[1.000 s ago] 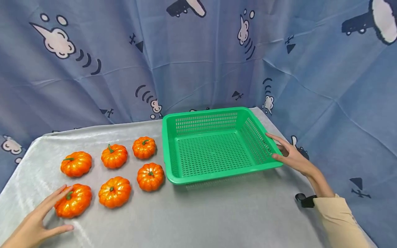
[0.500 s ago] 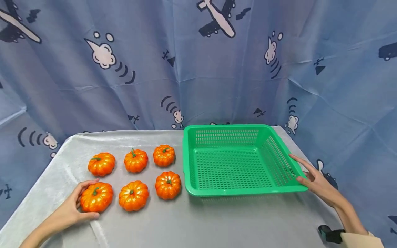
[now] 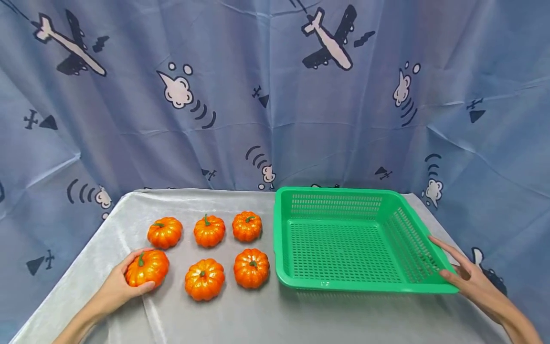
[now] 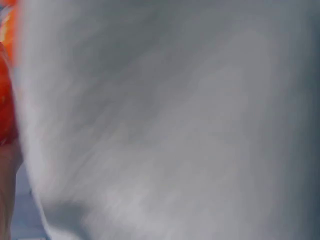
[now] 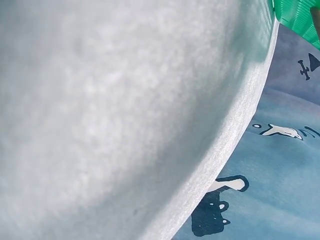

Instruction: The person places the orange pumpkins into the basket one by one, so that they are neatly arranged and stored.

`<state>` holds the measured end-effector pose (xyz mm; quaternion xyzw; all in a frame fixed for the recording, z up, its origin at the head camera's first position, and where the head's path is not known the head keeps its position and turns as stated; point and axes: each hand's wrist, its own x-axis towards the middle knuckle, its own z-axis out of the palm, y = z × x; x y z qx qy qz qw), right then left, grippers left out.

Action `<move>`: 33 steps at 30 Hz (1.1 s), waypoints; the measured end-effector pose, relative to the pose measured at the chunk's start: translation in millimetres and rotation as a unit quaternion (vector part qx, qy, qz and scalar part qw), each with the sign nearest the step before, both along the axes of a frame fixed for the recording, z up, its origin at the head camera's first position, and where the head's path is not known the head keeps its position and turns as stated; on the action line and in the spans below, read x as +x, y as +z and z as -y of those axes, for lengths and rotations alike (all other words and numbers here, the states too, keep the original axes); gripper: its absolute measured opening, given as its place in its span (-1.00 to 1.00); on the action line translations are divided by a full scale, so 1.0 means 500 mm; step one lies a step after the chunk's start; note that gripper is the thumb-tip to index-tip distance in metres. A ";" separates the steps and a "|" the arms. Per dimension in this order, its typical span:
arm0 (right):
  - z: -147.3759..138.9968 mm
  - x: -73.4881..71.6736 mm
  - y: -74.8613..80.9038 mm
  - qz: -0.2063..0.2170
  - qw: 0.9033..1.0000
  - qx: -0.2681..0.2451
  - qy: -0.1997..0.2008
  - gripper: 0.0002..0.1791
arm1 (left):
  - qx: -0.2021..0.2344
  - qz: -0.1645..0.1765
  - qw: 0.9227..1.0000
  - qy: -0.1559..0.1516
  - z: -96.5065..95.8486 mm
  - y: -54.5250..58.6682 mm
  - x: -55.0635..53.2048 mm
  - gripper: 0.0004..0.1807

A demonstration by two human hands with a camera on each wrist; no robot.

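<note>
My left hand [image 3: 119, 285] grips a small orange pumpkin [image 3: 150, 270] with a green stem, at the front left of the group. Thumb and fingers wrap its left side. In the left wrist view only a sliver of an orange pumpkin [image 4: 6, 107] shows at the left edge. At the right, my right hand [image 3: 474, 282] holds the rim of a green plastic basket [image 3: 365, 286], its thumb and index finger on the rim and the other fingers partly hidden behind the wall. Nothing lies inside the basket. The right wrist view catches a corner of this basket [image 5: 297, 17].
Several more pumpkins stand on the grey-white cloth between left hand and basket: two in front [image 3: 204, 282] and three behind, one [image 3: 165, 232] close behind the gripped pumpkin. A blue printed curtain [image 3: 215, 95] hangs along the table's back and sides.
The left hand has come in from the left, closed round the front left pumpkin and shifted it slightly up toward the one behind. The head view has swung left; the right hand stays at the basket.
</note>
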<state>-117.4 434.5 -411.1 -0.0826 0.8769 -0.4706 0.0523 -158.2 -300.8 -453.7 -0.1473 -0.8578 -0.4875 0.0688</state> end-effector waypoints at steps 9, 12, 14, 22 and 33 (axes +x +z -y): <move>0.003 -0.001 0.000 0.021 0.999 0.021 -0.022 -0.28 | 0.010 0.041 0.999 0.026 0.037 0.068 0.019 -0.16; 0.003 -0.001 0.003 0.029 0.999 0.002 -0.020 -0.28 | 0.014 0.042 0.998 0.037 0.028 0.088 0.022 -0.21; 0.002 -0.002 0.004 0.035 0.999 -0.009 -0.022 -0.28 | 0.024 0.036 0.998 0.036 0.019 0.100 0.024 -0.23; 0.001 -0.004 0.002 0.035 0.999 0.009 -0.013 -0.27 | 0.010 0.026 0.999 0.018 -0.046 0.154 0.025 -0.20; 0.004 -0.007 0.007 0.040 0.999 -0.002 -0.027 -0.26 | 0.035 0.052 0.998 -0.025 -0.170 0.259 -0.009 -0.19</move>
